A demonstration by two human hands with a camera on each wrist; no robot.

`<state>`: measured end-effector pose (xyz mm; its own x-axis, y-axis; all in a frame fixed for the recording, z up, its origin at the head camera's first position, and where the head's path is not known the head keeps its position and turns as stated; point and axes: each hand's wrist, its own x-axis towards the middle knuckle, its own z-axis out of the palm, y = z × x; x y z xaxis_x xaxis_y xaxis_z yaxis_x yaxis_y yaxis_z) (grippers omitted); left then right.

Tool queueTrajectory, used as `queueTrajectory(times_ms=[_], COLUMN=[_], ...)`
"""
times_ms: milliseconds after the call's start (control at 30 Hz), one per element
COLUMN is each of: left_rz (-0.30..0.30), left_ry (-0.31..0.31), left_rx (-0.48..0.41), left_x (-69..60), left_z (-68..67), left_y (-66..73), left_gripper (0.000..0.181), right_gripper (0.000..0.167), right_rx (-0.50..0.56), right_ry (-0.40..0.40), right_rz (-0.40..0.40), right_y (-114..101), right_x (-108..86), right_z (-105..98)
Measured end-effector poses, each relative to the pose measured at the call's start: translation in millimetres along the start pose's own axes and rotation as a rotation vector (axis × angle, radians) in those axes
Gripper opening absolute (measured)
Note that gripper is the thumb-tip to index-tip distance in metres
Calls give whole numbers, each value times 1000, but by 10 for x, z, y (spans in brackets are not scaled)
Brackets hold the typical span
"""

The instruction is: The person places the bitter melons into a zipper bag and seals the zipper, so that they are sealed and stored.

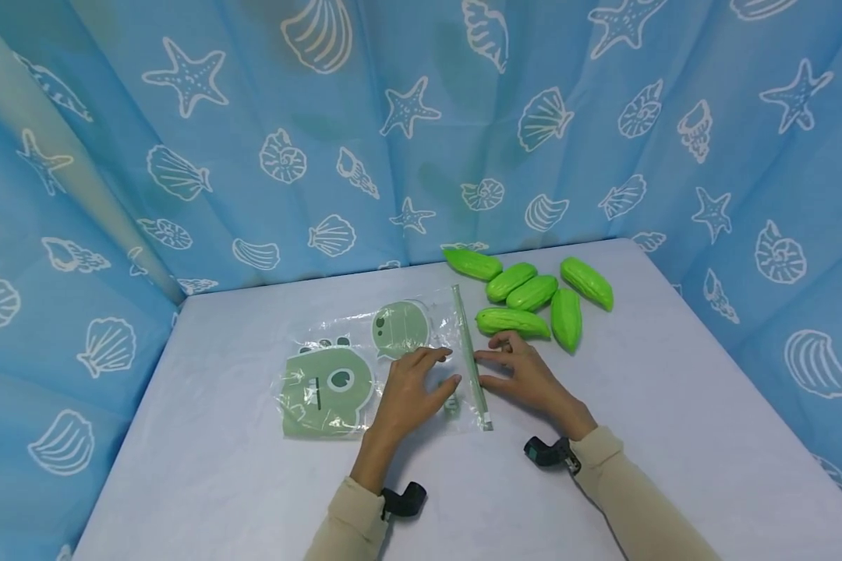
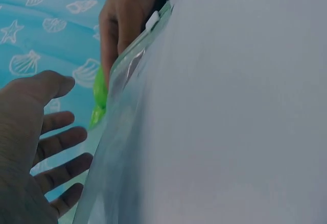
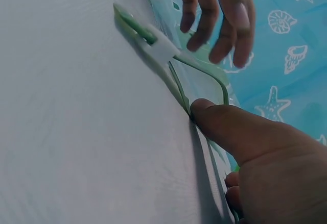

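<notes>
A clear plastic bag (image 1: 443, 319) printed with green cartoon shapes lies on the table, its green zip strip (image 1: 472, 358) toward the right. Over the bag, the left hand (image 1: 410, 393) has its fingers spread and holds nothing; in the left wrist view that hand (image 2: 36, 142) is beside the raised bag edge. The right hand (image 1: 526, 382) grips the zip strip. In the right wrist view, its thumb (image 3: 230, 127) lies against the strip's edge, fingers partly hidden, and the two lips stand apart near the white slider (image 3: 162, 49).
Several bright green vegetable-shaped pieces (image 1: 535, 293) lie behind and right of the bag, one close to the right hand's fingertips. A white cloth covers the table (image 1: 224, 483). Behind it hangs a blue curtain (image 1: 365, 117) with white shells and starfish.
</notes>
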<state>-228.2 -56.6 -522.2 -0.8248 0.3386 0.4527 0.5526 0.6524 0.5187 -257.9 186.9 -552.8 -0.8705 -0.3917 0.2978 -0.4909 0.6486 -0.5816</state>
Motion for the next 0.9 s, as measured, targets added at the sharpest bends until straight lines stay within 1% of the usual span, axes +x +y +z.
queueTrajectory(times_ms=[100, 233, 300, 400, 467, 533, 600, 667, 733, 800, 867, 900], left_rz=[-6, -7, -3, -5, -27, -77, -129, -156, -139, -99, -77, -80], left_ry=[-5, -25, -15, 11, 11, -16, -49, -74, -80, -69, -61, -63], left_rx=[33, 152, 194, 201, 186, 187, 207, 249, 308, 364, 391, 399], left_x=[71, 187, 259, 360, 410, 432, 433, 428, 425, 432, 442, 447], left_z=[60, 137, 173, 219, 249, 272, 294, 320, 351, 384, 400, 400], left_y=[52, 114, 138, 171, 188, 207, 217, 225, 226, 226, 230, 231], left_gripper=[41, 42, 40, 38, 38, 40, 41, 41, 39, 36, 32, 31], right_gripper=[47, 48, 47, 46, 45, 44, 43, 43, 43, 44, 44, 43], right_rx=[-22, -51, -59, -66, -64, -62, -59, -65, -75, -84, -100, -103], right_ry=[-9, -21, -16, 8, 23, 23, 14, 10, 14, 28, 38, 41], right_rz=[-11, -15, -18, -24, -26, -26, -29, -37, -38, -47, -55, -59], right_y=[-13, -32, -34, -29, -21, -17, -13, -16, -27, -40, -50, -55], right_x=[3, 10, 15, 17, 15, 10, 4, -4, -12, -15, -11, -8], right_z=[-3, -15, -31, -62, -76, -79, -66, -49, -30, -14, 6, 15])
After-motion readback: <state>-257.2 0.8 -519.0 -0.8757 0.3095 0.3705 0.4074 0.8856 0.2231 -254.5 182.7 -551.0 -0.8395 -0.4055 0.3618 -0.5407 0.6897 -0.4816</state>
